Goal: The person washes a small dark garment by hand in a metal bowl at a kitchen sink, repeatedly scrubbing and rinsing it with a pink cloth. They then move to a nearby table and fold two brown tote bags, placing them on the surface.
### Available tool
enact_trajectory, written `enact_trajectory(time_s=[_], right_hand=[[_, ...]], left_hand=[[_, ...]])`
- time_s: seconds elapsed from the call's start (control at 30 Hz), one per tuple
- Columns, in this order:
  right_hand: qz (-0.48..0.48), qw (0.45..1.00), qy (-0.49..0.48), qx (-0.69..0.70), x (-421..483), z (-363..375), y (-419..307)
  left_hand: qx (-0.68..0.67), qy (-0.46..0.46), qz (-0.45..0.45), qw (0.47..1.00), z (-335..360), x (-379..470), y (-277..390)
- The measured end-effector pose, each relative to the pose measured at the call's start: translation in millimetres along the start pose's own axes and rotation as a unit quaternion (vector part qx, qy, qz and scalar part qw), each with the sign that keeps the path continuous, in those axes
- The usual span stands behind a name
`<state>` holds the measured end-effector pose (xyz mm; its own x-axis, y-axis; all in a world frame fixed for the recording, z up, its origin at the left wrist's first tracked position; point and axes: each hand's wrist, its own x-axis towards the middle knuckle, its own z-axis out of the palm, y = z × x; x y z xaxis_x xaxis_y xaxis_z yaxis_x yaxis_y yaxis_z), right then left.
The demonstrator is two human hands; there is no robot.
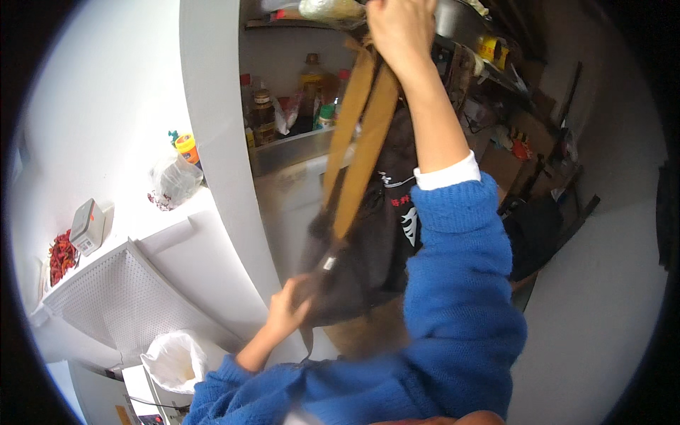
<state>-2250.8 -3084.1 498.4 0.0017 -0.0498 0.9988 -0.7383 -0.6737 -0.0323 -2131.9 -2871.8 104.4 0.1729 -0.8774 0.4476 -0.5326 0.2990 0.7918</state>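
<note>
My right hand [402, 32] is raised to the top edge of the view, closed at the upper end of two tan straps [366, 154]; its fingertips are partly cut off. The straps run down and leftward to dark cloth, possibly an apron [345, 281], with a small white tag near the join. Lower down, my left hand [289, 308] grips the blurred edge of this dark cloth. Behind the straps hangs a black cloth with white and red print [401, 212]. Where one dark cloth ends and the other starts is hard to tell.
Bottles and jars [313, 90] fill a shelf behind the straps. A white pillar [223, 149] stands left of it. Farther left, a counter [159, 228] bears a plastic bag, dried red chillies and a box. Below is a lined bin [178, 361]. Clutter [515, 143] crowds the right.
</note>
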Motion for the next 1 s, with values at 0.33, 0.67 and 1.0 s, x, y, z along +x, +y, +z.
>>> enact_trajectory(time_s=[0.33, 0.67, 1.0], right_hand=[[0.097, 0.923, -0.089, 0.362, 35.9, -33.8, -68.1], [0.006, 0.754, -0.157, 0.638, -53.9, -30.7, -167.6], [0.021, 0.404, -0.168, 0.899, -218.0, -139.0, -245.9]], left_hand=[[0.013, 0.175, 0.012, 0.984, -29.4, -36.9, -20.3], [0.064, 0.268, -0.038, 0.961, -27.6, -31.4, -28.9], [-0.083, 0.121, -0.143, 0.979, 1.9, -36.8, -41.5]])
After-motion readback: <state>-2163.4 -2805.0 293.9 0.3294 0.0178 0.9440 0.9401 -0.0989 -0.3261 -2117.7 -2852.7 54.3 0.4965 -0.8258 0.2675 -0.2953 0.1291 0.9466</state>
